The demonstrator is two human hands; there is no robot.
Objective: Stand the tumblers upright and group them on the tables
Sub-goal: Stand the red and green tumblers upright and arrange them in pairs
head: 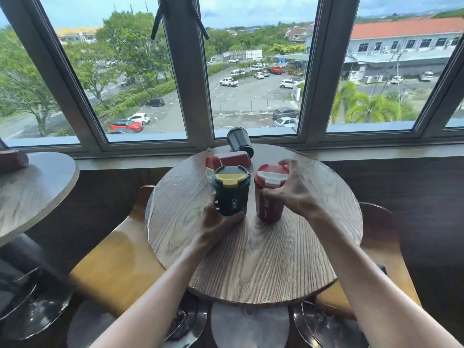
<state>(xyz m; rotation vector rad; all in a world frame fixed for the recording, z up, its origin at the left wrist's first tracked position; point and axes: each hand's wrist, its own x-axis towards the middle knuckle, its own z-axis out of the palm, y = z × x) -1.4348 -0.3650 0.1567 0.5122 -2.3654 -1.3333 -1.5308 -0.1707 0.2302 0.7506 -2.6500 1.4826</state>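
On the round wooden table a dark green tumbler with a yellow lid stands upright, gripped low on its side by my left hand. Beside it to the right stands a red tumbler with a white lid flap, and my right hand wraps around its upper part. Behind them a second red tumbler lies on its side. A second dark green tumbler lies tipped at the table's far edge by the window sill.
A second round table stands at the left with a dark red object lying on it. Two wooden stools, one at the left and one at the right, flank the near table. Windows rise right behind it.
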